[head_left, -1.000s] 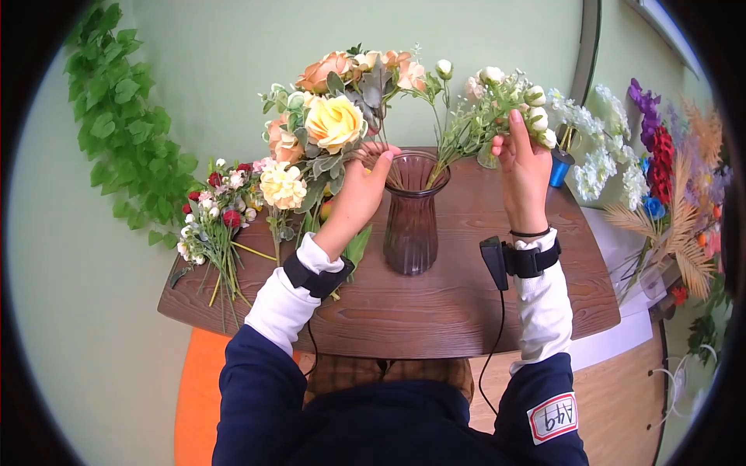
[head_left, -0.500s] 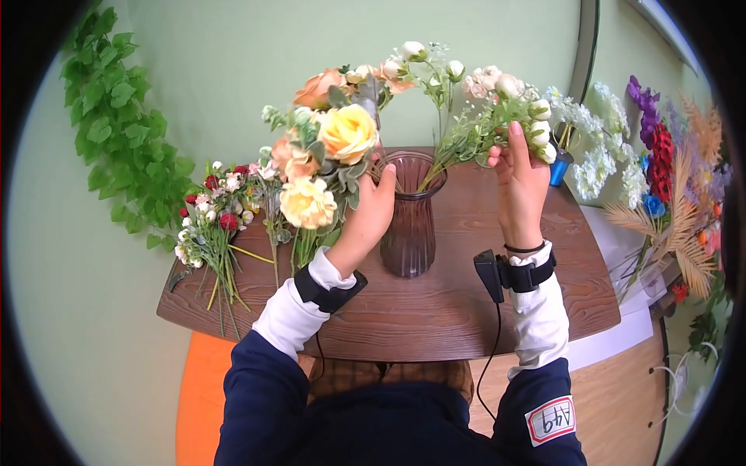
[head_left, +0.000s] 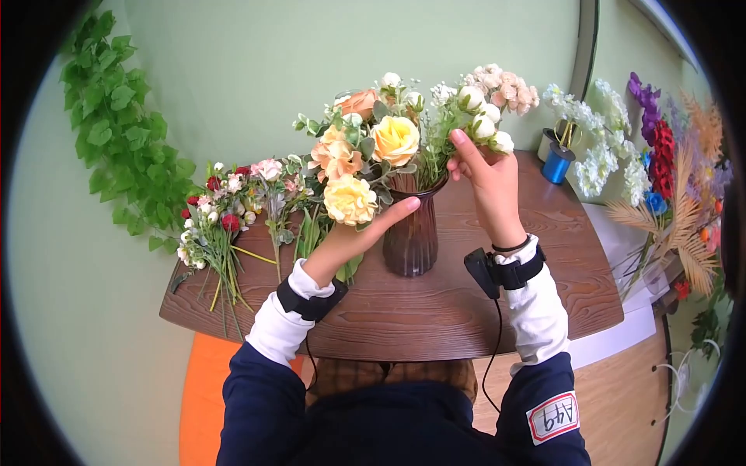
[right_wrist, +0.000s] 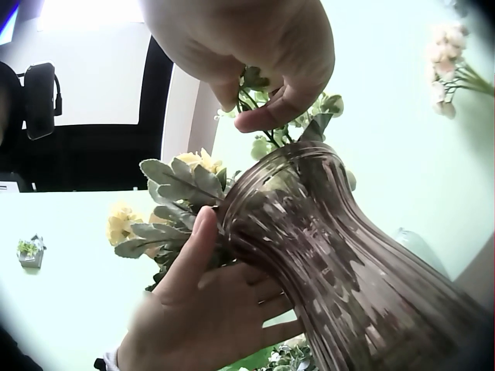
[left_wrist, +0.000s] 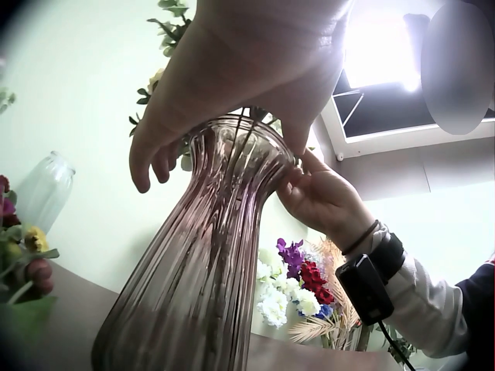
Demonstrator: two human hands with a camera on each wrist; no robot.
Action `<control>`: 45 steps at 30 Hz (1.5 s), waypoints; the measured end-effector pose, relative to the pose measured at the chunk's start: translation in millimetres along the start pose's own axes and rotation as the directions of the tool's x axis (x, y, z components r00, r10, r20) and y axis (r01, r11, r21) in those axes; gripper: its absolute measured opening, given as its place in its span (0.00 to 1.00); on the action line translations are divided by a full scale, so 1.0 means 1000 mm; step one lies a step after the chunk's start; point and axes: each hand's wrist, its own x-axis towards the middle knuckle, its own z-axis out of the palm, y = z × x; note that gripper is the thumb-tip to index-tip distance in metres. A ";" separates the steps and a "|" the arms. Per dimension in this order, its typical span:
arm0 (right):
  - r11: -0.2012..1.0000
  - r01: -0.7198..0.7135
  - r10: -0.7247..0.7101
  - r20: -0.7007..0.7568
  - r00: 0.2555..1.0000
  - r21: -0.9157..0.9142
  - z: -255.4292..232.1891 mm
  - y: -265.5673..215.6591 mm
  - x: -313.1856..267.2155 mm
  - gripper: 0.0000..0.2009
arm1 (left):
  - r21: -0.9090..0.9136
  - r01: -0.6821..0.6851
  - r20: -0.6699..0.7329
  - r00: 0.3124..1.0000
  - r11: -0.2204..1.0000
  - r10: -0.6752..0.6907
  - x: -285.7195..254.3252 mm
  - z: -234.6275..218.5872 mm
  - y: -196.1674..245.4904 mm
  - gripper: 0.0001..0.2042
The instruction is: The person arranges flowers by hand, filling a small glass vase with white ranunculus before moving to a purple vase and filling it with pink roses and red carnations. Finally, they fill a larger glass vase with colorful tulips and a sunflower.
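In the head view a ribbed purple glass vase (head_left: 410, 245) stands upright, with flowers at its mouth. Orange flowers and a yellow rose (head_left: 395, 141) lean over its left side; white buds (head_left: 486, 124) and pale pink blooms rise at the right. My left hand (head_left: 353, 239) is beside the vase neck below the yellow flowers; the right wrist view shows its palm (right_wrist: 209, 313) and fingers extended. Thumb and fingers of my right hand (head_left: 491, 190) pinch thin green stems (right_wrist: 255, 104) just above the rim, plainest in the right wrist view. Stems inside the glass are partly visible.
Loose red, white and pink flowers (head_left: 221, 206) lie on the left of the brown table (head_left: 482, 311). A blue spool (head_left: 556, 165) stands at its back right edge. Further right are pale blue, purple and red flowers; green leaves (head_left: 120, 124) hang at the left wall.
The yellow and orange flowers have shifted right, over the vase mouth. My left hand has dropped from their stems to beside the neck. My right hand has moved left and slightly down, toward the rim.
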 end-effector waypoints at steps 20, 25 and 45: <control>0.981 -0.194 0.192 -0.069 0.979 -0.023 -0.015 0.038 0.007 0.21 | -0.543 0.258 -0.091 0.928 0.799 -0.361 0.015 -0.016 -0.050 0.15; 0.978 -0.203 0.206 -0.093 0.974 0.042 -0.009 0.041 0.010 0.17 | -0.578 0.276 -0.100 0.910 0.768 -0.402 0.020 -0.016 -0.049 0.15; 0.968 -0.237 0.216 0.202 0.955 0.086 -0.023 0.057 -0.010 0.32 | -0.527 0.335 0.096 0.936 0.781 -0.337 0.007 -0.018 -0.037 0.24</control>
